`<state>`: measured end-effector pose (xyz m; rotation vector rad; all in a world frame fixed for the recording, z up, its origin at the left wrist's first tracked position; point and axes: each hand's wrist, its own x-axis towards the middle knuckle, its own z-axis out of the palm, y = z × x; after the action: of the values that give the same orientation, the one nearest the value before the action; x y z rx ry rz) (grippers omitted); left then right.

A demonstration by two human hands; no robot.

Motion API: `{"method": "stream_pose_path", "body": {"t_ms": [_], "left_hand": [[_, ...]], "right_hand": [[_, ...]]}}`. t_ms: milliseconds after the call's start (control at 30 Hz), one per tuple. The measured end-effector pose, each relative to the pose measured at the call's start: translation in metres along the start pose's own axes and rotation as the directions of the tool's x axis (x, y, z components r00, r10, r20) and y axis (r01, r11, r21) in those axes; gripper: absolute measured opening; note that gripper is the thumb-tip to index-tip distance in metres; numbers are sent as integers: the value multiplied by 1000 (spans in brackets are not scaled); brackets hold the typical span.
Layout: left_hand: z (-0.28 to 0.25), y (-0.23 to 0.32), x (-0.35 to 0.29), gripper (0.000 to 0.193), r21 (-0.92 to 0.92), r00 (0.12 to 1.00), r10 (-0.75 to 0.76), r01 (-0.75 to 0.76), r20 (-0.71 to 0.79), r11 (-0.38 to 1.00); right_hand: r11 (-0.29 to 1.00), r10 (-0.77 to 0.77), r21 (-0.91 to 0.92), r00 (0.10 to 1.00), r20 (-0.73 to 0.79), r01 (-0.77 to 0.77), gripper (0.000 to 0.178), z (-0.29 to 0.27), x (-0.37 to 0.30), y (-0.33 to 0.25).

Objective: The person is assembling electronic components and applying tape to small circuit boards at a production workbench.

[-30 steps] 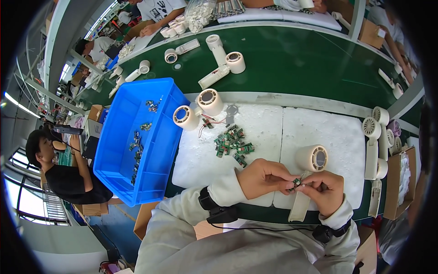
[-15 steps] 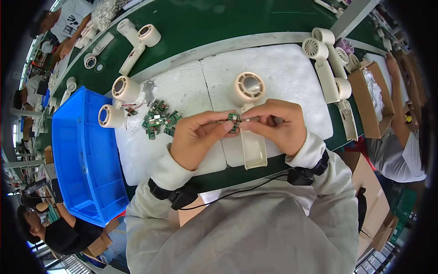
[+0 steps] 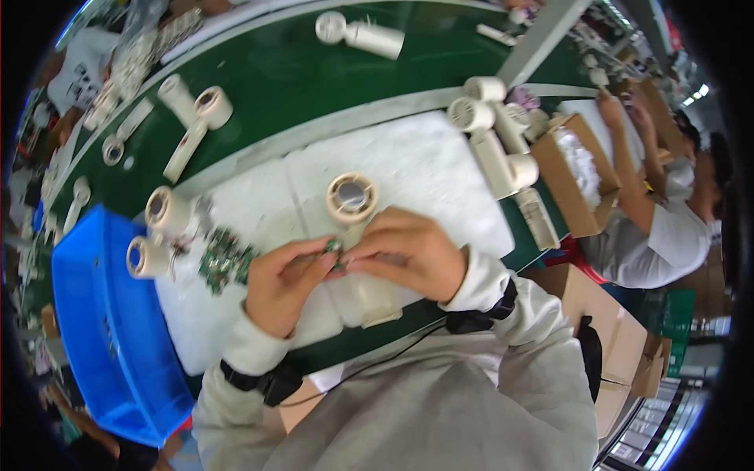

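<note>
My left hand (image 3: 281,284) pinches a small green circuit board (image 3: 334,246) between thumb and fingertips. Right up against the board, my right hand (image 3: 412,253) has thumb and fingers closed; what lies between them is too small and blurred to name. Beneath both hands lies a cream handheld fan body (image 3: 353,198), its round head beyond my fingers and its handle shell (image 3: 378,304) toward me, partly covered. To the left, a pile of green circuit boards (image 3: 224,263) rests on the white foam sheet (image 3: 428,169). Two cream fan heads (image 3: 167,210) with thin wires stand beside the pile.
A blue bin (image 3: 106,314) stands at the left edge. More fan parts (image 3: 493,149) sit at the right, near a cardboard box (image 3: 577,177) and a co-worker's arms (image 3: 628,157). Other fans (image 3: 361,35) lie on the green table (image 3: 271,74).
The whole view has shifted and tilted, so hands and bench appear further left and lower. Both hands stay together at the circuit board. A fan now shows at the far side of the table.
</note>
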<state>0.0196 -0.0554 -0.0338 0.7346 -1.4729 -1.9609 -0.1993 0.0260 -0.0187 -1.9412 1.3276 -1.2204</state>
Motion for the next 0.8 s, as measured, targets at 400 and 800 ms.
{"method": "stream_pose_path", "body": {"t_ms": [400, 800], "left_hand": [[-3, 1, -2, 25, -64, 998, -25, 22, -52, 998], [-6, -1, 1, 26, -155, 995, -94, 91, -16, 984]], "right_hand": [[920, -205, -310, 969, 137, 239, 14, -7, 20, -15], [955, -16, -295, 993, -119, -20, 13, 5, 17, -15]]}}
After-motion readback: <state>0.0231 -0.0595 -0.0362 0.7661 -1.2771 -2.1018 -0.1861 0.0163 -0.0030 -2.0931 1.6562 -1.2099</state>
